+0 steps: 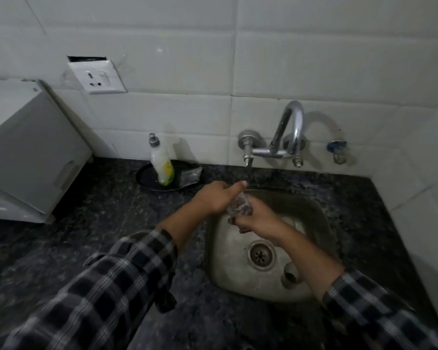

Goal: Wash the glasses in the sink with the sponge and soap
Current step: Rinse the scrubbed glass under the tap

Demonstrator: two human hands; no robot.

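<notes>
Steel sink point(225, 269), centre right of frame, set into the dark speckled bench point(86, 223). In the basin are a round drain point(261, 256) and, just lower right of it, a second tumbler point(291, 275) lying on its side with its mouth toward you; it is too blurred to tell the material. Above the basin's far left edge you hold a clear glass point(240, 205), tilted, between both hands; its contents can't be told because of blur. Your left hand point(218, 198) grips the glass's upper end with one finger stretched toward the tap spout. Your right hand point(258, 219) has its fingers curled round the lower end. Both sleeves point(127, 274) are dark check. The tap point(288, 132) is mounted on the tiled wall at upper right of centre, its spout just above your left fingertip. Left of the sink, at the back of the bench, a dark round dish point(144, 179) holds an upright soap bottle point(162, 165) with a grey cap and whitish body over green liquid at the bottom. Its yellow-green label is unreadable. A crumpled shiny packet point(191, 175) lies on the dish's right edge, and no print on it is legible. A white socket point(96, 77) is on the wall at upper left. A white box point(23, 147) sits at far left on the bench, with no writing visible.
</notes>
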